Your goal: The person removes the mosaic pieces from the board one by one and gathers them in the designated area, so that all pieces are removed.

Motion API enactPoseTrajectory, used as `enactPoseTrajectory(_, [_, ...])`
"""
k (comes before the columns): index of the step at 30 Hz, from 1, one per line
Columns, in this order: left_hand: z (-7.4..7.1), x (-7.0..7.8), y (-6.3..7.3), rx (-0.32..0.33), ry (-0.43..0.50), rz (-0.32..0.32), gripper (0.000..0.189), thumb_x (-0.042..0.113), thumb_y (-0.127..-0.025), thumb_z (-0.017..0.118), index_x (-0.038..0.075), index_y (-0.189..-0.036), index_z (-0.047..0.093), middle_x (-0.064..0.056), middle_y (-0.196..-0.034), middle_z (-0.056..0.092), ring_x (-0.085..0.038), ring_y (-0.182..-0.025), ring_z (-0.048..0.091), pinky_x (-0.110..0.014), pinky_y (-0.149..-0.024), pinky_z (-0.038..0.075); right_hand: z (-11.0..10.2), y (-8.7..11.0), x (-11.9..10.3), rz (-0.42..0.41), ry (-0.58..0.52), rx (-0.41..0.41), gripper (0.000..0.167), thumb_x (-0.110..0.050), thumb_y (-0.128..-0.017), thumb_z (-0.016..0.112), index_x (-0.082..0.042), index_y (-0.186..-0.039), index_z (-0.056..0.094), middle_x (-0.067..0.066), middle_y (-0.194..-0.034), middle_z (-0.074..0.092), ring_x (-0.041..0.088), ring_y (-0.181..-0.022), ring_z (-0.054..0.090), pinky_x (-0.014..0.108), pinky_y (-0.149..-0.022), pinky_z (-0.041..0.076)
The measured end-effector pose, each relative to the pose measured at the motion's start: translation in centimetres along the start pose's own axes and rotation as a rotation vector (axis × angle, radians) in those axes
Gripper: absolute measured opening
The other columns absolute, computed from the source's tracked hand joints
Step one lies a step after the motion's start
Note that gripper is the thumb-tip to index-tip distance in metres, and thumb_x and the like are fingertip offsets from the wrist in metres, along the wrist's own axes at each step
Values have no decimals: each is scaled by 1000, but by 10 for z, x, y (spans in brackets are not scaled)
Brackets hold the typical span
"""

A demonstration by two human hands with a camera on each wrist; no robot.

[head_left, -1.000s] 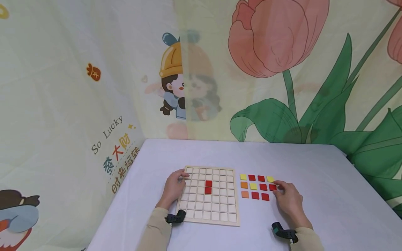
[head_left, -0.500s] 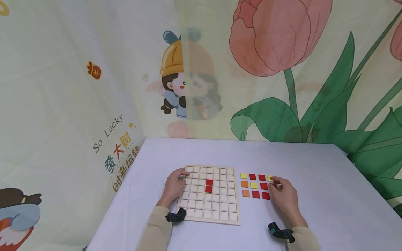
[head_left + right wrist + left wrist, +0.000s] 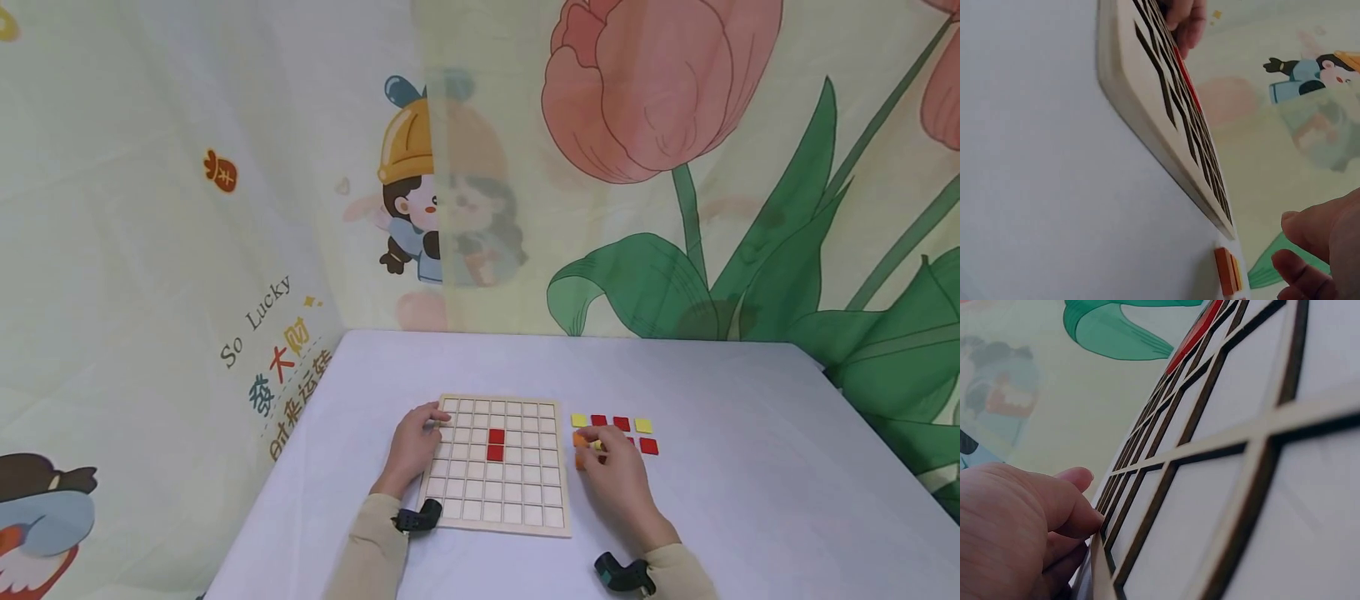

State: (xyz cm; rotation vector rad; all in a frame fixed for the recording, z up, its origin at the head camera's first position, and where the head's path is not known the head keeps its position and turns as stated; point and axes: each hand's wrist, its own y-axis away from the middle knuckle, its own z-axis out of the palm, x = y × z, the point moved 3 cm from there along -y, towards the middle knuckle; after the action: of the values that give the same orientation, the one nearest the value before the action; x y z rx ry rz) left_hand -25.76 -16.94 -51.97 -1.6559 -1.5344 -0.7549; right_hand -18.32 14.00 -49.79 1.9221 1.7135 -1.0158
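Observation:
A square wooden grid board (image 3: 495, 531) lies on the white table, with two red tiles (image 3: 496, 445) one behind the other in its cells. My left hand (image 3: 410, 446) holds the board's left edge; in the left wrist view its thumb and fingers meet the rim. To the right of the board, my right hand (image 3: 617, 477) hovers low over rows of small square tiles. Its thumb and fingertips are apart, close to an orange tile (image 3: 1225, 272) in the right wrist view, with nothing seen between them. The hand hides several tiles of the nearer rows.
Yellow tiles (image 3: 643, 426) and red tiles (image 3: 648, 447) show beyond the right hand. Black wrist cameras (image 3: 625, 575) sit on both wrists. A printed cloth backdrop (image 3: 480, 167) with tulips rises behind the table (image 3: 750, 467).
My right hand has moved left across the tile rows, from the red tile at the right end to the orange tiles near the board. That red tile shows again. The left hand stays put.

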Motion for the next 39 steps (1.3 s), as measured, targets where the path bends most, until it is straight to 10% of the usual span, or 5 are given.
enactPoseTrajectory(18, [-2,-1,1,-3,8,-5,25,-6,-86,57,11,-101,70,-14,-141,53,-37,-137,40,-53,-114,32,55,15,-45,-231,20,-99,21,-17,-86,74,-17,-106,71,-4,-109,62,16,-103,57,37,-86,56])
enactPoseTrajectory(39, [1,-2,-1,2,8,-1,26,-5,-86,58,13,-100,70,-12,-141,53,-35,-137,40,-52,-115,32,88,2,-62,-217,150,-132,24,-26,-84,75,-17,-107,72,-4,-99,61,13,-91,53,32,-78,45])
